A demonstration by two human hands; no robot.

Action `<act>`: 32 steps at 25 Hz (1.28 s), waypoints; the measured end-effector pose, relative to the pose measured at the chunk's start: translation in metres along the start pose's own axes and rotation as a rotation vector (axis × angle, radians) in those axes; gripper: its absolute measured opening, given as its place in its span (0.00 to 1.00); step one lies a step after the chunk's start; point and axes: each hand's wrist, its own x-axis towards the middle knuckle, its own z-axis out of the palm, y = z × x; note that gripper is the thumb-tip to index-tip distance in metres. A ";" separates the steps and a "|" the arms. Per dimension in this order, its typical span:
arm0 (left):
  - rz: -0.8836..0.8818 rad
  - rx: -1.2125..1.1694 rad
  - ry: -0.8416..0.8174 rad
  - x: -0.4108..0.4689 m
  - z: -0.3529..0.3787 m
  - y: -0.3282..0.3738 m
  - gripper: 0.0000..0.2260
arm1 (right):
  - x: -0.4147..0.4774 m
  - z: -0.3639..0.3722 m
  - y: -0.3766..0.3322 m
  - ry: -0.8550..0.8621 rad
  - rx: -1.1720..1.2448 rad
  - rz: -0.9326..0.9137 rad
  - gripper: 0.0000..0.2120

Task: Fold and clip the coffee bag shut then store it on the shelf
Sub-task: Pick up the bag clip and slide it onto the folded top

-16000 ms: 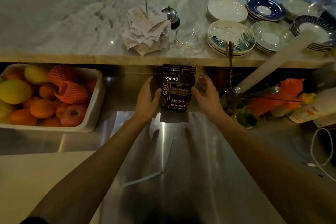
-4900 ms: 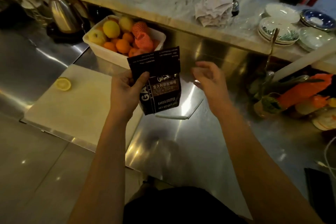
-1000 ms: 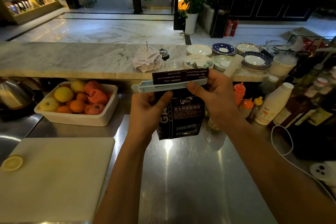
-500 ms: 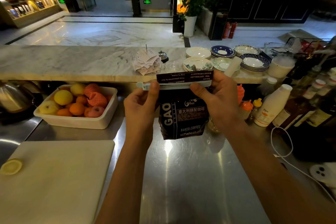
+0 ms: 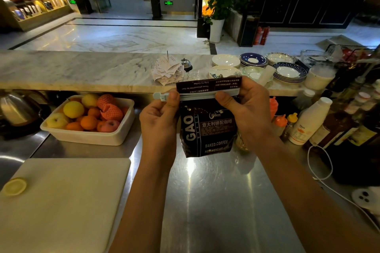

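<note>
Clip (image 5: 196, 95) had closed flatter across coffee bag (image 5: 207, 129) top since before; left hand (image 5: 159, 117) and right hand (image 5: 249, 109) both pinched the clip.

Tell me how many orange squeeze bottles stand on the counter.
2: one orange squeeze bottle just right of the right hand, another lower, beside it. More may be hidden behind.

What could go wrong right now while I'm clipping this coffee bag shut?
The clip sits across the folded top of the coffee bag, pinched by the left hand and right hand. If it isn't latched fully, the fold may spring open. The bag hangs above the steel counter, so a slip could drop it.
</note>
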 end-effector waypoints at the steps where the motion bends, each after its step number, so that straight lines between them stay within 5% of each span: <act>1: -0.003 -0.008 0.005 0.000 0.001 0.000 0.18 | 0.000 0.000 -0.001 0.000 0.003 -0.001 0.11; 7: 0.036 0.013 0.056 -0.003 0.006 0.001 0.16 | -0.003 0.000 -0.004 -0.005 0.020 -0.015 0.10; 14: 0.060 -0.003 0.052 -0.004 0.004 0.006 0.25 | -0.004 0.004 -0.013 -0.028 -0.003 -0.037 0.10; 25: 0.039 0.183 0.032 -0.009 0.015 0.017 0.12 | -0.013 0.010 -0.008 0.007 0.069 0.017 0.13; 32: 0.130 0.210 0.039 -0.009 0.012 0.022 0.11 | -0.005 0.012 -0.020 -0.078 -0.150 0.006 0.19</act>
